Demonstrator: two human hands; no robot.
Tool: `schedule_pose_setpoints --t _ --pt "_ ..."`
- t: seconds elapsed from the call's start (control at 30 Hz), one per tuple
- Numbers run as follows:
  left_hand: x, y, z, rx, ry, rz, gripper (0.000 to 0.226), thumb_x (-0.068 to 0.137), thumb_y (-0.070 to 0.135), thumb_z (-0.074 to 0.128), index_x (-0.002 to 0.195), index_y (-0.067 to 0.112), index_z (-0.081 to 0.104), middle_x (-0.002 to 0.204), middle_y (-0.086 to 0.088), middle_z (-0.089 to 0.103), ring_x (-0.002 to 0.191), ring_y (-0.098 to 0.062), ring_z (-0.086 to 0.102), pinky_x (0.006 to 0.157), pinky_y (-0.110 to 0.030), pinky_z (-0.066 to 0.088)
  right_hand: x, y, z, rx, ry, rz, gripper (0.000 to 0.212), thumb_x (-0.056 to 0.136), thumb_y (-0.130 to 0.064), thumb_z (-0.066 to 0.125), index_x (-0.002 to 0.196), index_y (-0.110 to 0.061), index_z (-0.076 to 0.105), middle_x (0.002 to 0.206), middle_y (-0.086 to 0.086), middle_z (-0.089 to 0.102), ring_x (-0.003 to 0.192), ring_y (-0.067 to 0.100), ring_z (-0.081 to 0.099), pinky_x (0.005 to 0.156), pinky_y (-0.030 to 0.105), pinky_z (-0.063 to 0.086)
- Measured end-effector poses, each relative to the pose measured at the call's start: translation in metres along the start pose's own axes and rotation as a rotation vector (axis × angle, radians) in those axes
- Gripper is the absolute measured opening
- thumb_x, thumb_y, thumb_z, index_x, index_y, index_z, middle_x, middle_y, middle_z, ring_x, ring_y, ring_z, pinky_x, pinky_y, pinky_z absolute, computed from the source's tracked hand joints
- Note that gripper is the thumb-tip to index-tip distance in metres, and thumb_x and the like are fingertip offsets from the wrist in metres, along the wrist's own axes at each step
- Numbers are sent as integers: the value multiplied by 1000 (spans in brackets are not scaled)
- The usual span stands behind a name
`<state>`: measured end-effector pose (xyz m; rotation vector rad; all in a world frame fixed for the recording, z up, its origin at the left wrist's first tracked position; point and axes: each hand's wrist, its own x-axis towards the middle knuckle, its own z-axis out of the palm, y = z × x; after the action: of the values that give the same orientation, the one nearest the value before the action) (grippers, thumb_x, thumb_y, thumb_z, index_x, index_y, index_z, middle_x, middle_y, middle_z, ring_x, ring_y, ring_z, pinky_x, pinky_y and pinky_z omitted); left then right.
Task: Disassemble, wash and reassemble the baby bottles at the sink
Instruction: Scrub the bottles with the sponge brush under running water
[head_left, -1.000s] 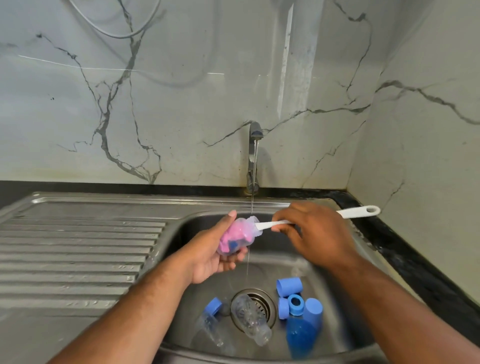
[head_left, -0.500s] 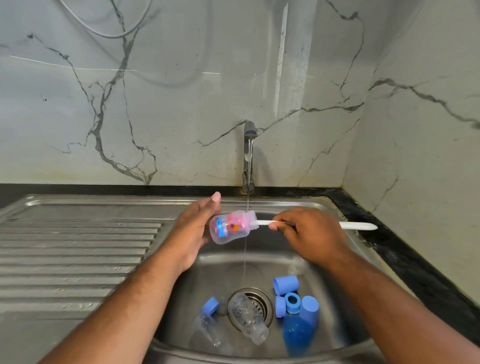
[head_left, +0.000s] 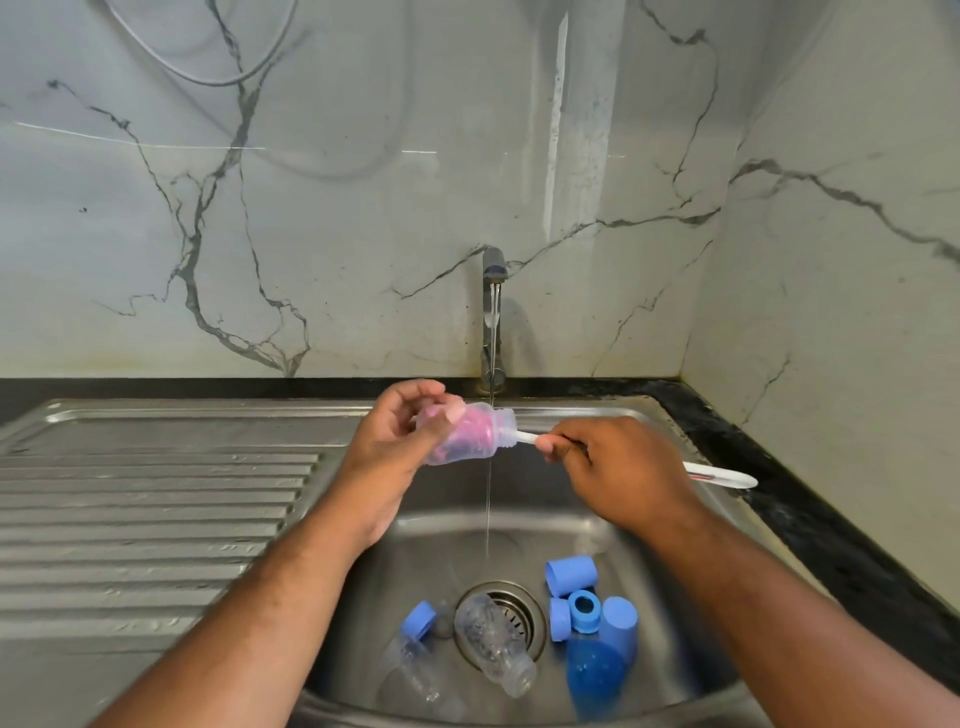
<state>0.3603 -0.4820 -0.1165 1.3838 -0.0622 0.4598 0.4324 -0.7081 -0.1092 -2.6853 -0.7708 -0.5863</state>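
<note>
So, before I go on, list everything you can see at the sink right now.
held bottle: one, clear, beneath the tap, brush head inside
brush: one, white handle, pink head, pushed into the held bottle
clear bottles: two, lying in the sink, one over the drain, one left of it
blue bottle: one, front right of the sink
blue caps and rings: about five, four right of the drain, one left
tap: one, metal, thin stream running
sink: one, steel
draining board: one, steel, ridged, left
wall: grey-white marble, behind and right
cable: one, pale, upper left
left hand: grips the held bottle
right hand: pinches the brush handle
</note>
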Motion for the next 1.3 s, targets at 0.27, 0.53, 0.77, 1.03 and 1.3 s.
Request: schedule_pose_setpoints --t 0.27,0.53,0.77,1.03,1.3 --pt "-12 4 2 49 -132 -525 61 94 63 49 120 10 64 82 -12 67 60 -15 58 51 -25 46 -3 -5 -4 -32 192 -132 34 98 -58 49 98 -34 72 86 -11 70 79 15 63 65 32 47" --pt "-6 -1 1 156 -170 -23 24 81 28 84 97 20 69 107 1 71 96 -15 64 81 -35 53 -1 -1 -9 20 -52 38 35 100 -57 49 95 -32 73 82 -8 69 77 14 60 66 30 46" --pt "-6 2 -4 -3 14 -534 56 89 62 57 111 12 69 106 -17 75 88 -29 71 78 -43 59 -3 -5 -8 57 274 -339 16 90 -47 72 91 -31 76 76 -12 65 71 14 59 62 29 39" --pt "-2 0 -4 246 -71 -92 42 82 43 77 110 15 64 104 -11 72 70 -21 61 54 -31 51 -1 -8 0 -13 51 -52 43 102 -59 42 90 -30 70 76 -7 67 72 16 60 65 31 49" --pt "0 5 -7 271 27 25 48 86 57 64 96 10 65 75 -8 68 54 -19 54 46 -26 39 0 3 -27 170 -5 -129 39 88 -71 49 97 -44 76 66 -18 61 69 6 57 63 27 43"
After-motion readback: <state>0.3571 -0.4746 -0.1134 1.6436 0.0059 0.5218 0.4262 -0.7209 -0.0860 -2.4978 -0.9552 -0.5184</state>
